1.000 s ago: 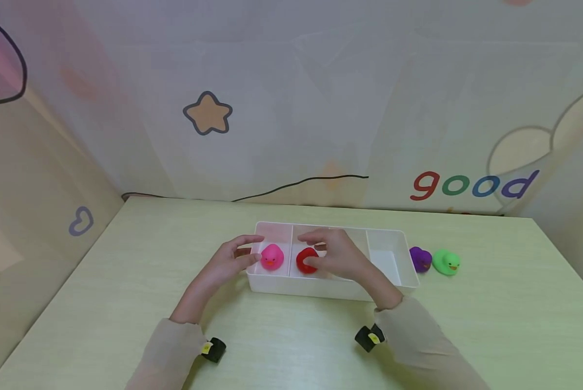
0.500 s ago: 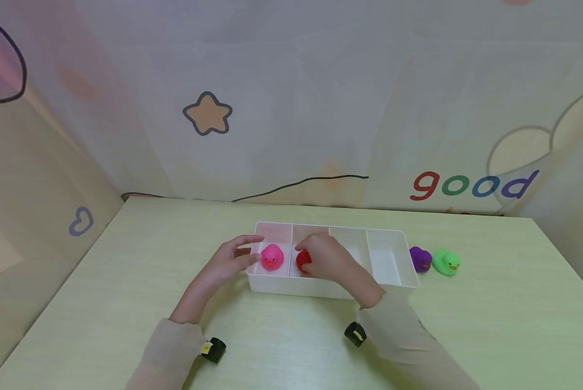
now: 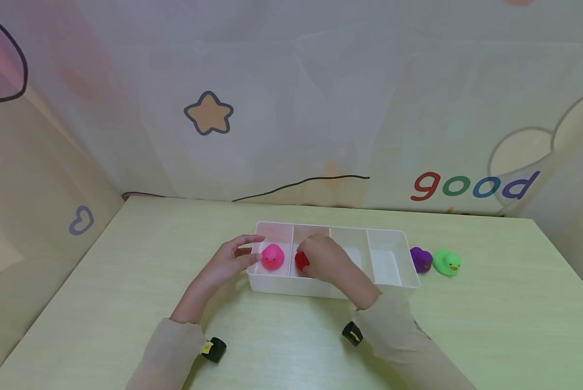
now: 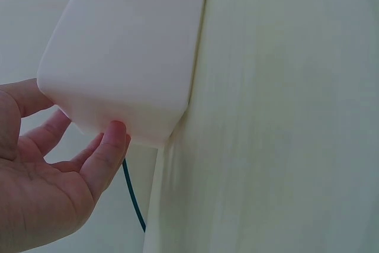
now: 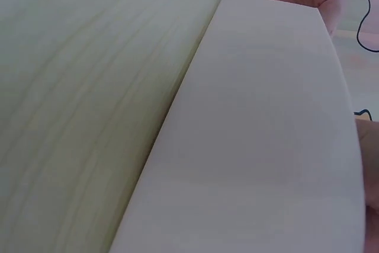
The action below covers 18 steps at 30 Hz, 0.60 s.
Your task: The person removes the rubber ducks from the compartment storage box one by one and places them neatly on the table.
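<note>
A long white box with several compartments lies across the table. My left hand holds its left end, thumb and fingers at the rim. From the left wrist view, the left hand has fingertips against the box's end wall. A pink toy duck sits in the leftmost compartment, close to my thumb. My right hand reaches down into the second compartment and grips a red toy duck, mostly hidden under the fingers. In the right wrist view the box's front wall covers most of that hand.
Just beyond the box's right end, a purple toy duck and a green toy duck stand side by side on the table. A printed cloth backdrop rises behind the table's far edge.
My right hand has moved left and down, its fingers closing over the red duck, which has shifted slightly left. My left hand has stayed at the box's end.
</note>
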Tool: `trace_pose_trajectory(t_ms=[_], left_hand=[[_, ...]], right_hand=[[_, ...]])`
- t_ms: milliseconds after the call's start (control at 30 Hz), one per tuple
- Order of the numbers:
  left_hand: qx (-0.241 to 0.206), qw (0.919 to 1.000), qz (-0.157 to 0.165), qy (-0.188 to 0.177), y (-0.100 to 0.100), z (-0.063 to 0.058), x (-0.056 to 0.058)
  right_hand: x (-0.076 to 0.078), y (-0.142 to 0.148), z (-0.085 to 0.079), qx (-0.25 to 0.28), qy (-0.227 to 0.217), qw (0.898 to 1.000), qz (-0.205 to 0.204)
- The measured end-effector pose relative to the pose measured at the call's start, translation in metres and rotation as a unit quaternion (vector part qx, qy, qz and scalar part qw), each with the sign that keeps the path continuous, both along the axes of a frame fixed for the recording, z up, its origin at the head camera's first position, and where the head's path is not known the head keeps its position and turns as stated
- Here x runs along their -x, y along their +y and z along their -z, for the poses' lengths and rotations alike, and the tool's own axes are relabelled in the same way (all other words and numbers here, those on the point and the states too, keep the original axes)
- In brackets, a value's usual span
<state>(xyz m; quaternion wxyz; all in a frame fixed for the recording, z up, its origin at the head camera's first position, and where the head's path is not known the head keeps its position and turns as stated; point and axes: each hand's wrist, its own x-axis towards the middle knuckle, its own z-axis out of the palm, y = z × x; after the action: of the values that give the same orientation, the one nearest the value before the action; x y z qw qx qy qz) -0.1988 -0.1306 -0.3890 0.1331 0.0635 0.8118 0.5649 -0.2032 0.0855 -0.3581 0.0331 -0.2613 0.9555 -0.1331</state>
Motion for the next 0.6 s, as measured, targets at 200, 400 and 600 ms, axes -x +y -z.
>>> trace_pose_trajectory(t_ms=[200, 400, 600], left_hand=[[0.001, 1.0, -0.001, -0.002, 0.0, 0.0, 0.0], [0.0, 1.0, 0.002, 0.0, 0.0, 0.001, 0.001], [-0.005, 1.0, 0.003, 0.002, -0.001, 0.001, 0.002]], right_hand=[[-0.004, 0.006, -0.001, 0.092, -0.015, 0.995, 0.016], [-0.007, 0.018, -0.003, 0.154, 0.001, 0.988, -0.002], [-0.013, 0.031, -0.009, 0.205, 0.02, 0.979, -0.011]])
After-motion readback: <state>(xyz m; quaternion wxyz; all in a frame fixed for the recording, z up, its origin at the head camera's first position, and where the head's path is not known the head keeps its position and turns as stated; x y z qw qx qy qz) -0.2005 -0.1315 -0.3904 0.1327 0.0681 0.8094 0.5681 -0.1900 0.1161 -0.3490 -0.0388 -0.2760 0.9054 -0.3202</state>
